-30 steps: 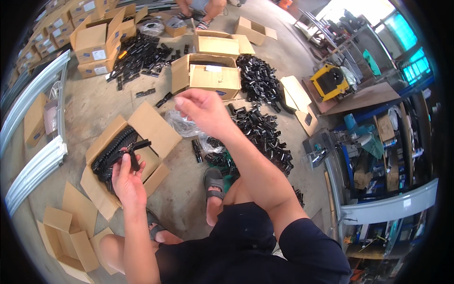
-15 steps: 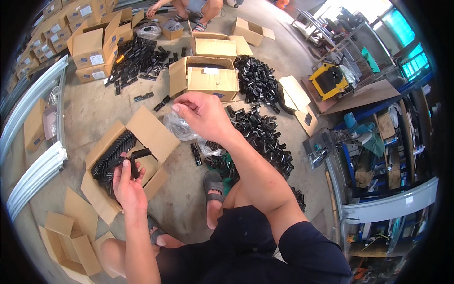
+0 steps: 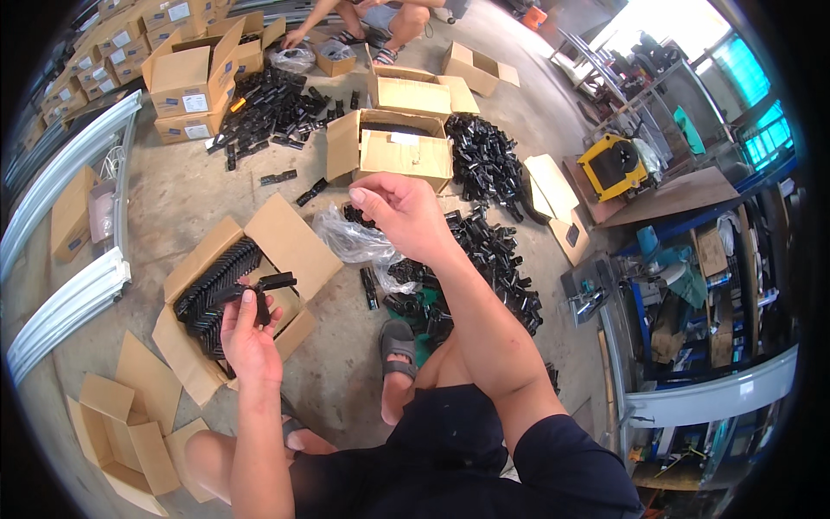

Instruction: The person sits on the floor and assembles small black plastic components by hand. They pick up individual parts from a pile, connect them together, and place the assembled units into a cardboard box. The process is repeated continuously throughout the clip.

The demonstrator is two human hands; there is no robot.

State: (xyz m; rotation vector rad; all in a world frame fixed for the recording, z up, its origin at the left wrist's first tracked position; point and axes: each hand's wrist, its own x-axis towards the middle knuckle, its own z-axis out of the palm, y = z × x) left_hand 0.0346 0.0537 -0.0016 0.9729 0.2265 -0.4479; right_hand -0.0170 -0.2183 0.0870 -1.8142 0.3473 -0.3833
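Observation:
My left hand (image 3: pixel 251 337) is closed around a black plastic fitting (image 3: pixel 277 281), held over the near-left carton (image 3: pixel 183 363). Neat rows of similar black fittings (image 3: pixel 212 298) fill part of that carton, whose flaps stand spread. Forward and to the right, my right hand (image 3: pixel 402 212) is raised with thumb and fingers pinched together. Whatever that pinch holds, if anything, cannot be made out. Below it lie a crumpled clear plastic bag (image 3: pixel 346 238) and a large loose pile of black fittings (image 3: pixel 488 268). One fitting (image 3: pixel 369 287) lies apart on the floor.
Ahead stands an open carton (image 3: pixel 406 156), with another pile of fittings (image 3: pixel 488 151) beside it. Stacked cartons (image 3: pixel 186 78) and a third pile (image 3: pixel 268 108) are far left. White metal profiles (image 3: pixel 73 311) edge the left. Another person (image 3: pixel 402 22) crouches at the back.
The whole view has shifted slightly, moving the surroundings rightward. My right hand stays raised with the fingers pinched, and my left hand still holds the fitting above the carton.

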